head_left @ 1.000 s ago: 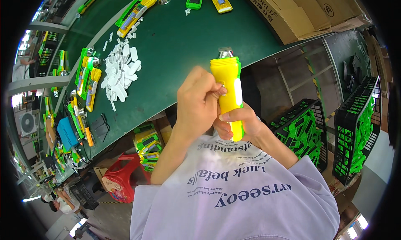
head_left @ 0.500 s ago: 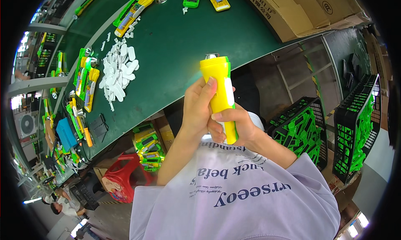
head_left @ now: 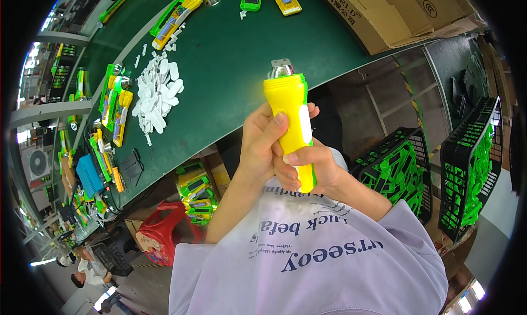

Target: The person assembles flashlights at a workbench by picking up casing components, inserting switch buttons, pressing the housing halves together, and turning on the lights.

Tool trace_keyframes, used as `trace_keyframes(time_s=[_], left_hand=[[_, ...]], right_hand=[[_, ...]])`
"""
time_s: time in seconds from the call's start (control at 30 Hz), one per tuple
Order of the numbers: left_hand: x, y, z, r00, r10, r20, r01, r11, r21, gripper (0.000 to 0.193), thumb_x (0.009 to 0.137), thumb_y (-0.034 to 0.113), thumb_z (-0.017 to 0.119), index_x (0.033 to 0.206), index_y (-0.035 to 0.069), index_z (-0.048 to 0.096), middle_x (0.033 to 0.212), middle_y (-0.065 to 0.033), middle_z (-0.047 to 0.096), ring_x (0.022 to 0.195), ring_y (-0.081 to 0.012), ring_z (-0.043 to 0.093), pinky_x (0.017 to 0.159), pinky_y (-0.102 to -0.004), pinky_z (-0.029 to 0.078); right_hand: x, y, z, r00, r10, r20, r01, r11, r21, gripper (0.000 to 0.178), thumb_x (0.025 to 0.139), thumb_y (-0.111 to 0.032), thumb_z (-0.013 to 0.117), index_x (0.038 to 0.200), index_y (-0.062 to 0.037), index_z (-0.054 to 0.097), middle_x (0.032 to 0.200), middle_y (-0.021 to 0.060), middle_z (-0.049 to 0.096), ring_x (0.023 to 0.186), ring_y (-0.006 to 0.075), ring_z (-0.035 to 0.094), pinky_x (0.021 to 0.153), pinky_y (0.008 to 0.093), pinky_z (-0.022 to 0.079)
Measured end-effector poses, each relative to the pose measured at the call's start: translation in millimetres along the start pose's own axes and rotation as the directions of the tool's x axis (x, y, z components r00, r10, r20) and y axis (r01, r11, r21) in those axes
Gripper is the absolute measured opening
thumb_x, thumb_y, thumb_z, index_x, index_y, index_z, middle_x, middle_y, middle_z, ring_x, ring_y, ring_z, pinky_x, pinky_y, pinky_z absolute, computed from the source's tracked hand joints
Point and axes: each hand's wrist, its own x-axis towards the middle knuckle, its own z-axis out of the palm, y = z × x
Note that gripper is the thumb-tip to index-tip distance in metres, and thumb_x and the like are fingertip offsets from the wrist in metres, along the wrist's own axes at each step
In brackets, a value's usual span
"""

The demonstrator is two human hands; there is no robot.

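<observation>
A yellow and green flashlight body [head_left: 291,103] stands nearly upright in front of my chest, threaded end away from me. From that end a shiny reflector [head_left: 282,69] with a metal plate on it sticks out. Closed round the flashlight's left side is my left hand [head_left: 263,136], its thumb pressed on the yellow shell. My right hand [head_left: 318,164] grips the lower part, thumb across the front. The fingers behind the body are partly hidden. On the green table [head_left: 230,68] to the left lies a pile of white plastic strips [head_left: 158,95].
Opened flashlight halves [head_left: 178,20] lie along the table's far and left sides. A cardboard box [head_left: 406,16] stands far right. Black crates [head_left: 392,172] of green parts are at the right, beyond the table edge. A red stool [head_left: 162,235] stands lower left.
The reflector now sticks out further from the flashlight's threaded end, and its metal plate shows. Both hands keep their grip, with the flashlight shifted slightly.
</observation>
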Motion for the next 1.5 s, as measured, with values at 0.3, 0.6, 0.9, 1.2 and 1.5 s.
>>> trace_keyframes(time_s=[0.3, 0.6, 0.9, 1.2, 1.5], left_hand=[[-3, -3, -4, 0.999, -0.034, 0.015, 0.034, 0.999, -0.013, 0.045, 0.098, 0.034, 0.057, 0.124, -0.004, 0.055, 0.11, -0.0188, 0.068, 0.102, -0.024, 0.067, 0.084, -0.0332, 0.054], [-8, -3, -8, 0.999, 0.026, 0.031, -0.025, 0.999, -0.031, 0.054, 0.097, 0.039, 0.058, 0.13, -0.003, 0.051, 0.121, -0.0192, 0.063, 0.115, -0.0235, 0.061, 0.091, -0.0323, 0.051], [-20, 122, -51, 0.717, 0.429, 0.55, -0.511, -0.213, 0.833, 0.081, 0.07, 0.056, 0.079, 0.126, 0.001, 0.057, 0.123, -0.0173, 0.058, 0.114, -0.0323, 0.057, 0.094, -0.0419, 0.045], [-3, 154, -84, 0.997, 0.056, 0.06, -0.061, 0.029, 0.998, 0.05, 0.08, 0.024, 0.075, 0.118, 0.0, 0.054, 0.095, -0.019, 0.067, 0.082, -0.0318, 0.068, 0.073, -0.0401, 0.053], [125, 311, -249, 0.75, 0.451, -0.484, 0.308, 0.409, 0.859, 0.08, 0.085, 0.035, 0.073, 0.143, -0.006, 0.035, 0.096, -0.0128, 0.064, 0.064, -0.0165, 0.064, 0.047, -0.0284, 0.047]], right_hand=[[-1, 1, -1, 1.0, 0.012, -0.009, -0.012, 1.0, -0.012, 0.014, 0.08, -0.013, 0.06, 0.084, -0.0043, 0.049, 0.058, 0.0067, 0.05, 0.042, 0.0171, 0.048, 0.042, 0.0309, 0.04], [1, 2, 0, 0.996, 0.086, 0.021, -0.087, 0.995, 0.053, 0.015, 0.081, -0.012, 0.062, 0.086, -0.0044, 0.05, 0.058, 0.0064, 0.05, 0.042, 0.0173, 0.047, 0.043, 0.0311, 0.04], [26, -66, 11, 0.986, -0.132, 0.1, 0.024, -0.484, -0.875, 0.04, 0.068, -0.024, 0.078, 0.096, -0.0015, 0.062, 0.07, 0.02, 0.064, 0.068, 0.0365, 0.065, 0.063, 0.0455, 0.05], [56, -104, 82, 0.556, -0.296, 0.777, 0.335, -0.775, -0.536, 0.05, 0.061, -0.009, 0.077, 0.107, -0.0023, 0.06, 0.117, 0.0179, 0.059, 0.109, 0.035, 0.056, 0.089, 0.0431, 0.047], [104, -54, -43, 0.437, -0.723, 0.535, -0.081, -0.624, -0.777, 0.033, 0.071, -0.006, 0.068, 0.103, -0.0021, 0.059, 0.105, 0.0159, 0.063, 0.098, 0.0362, 0.058, 0.085, 0.0439, 0.046]])
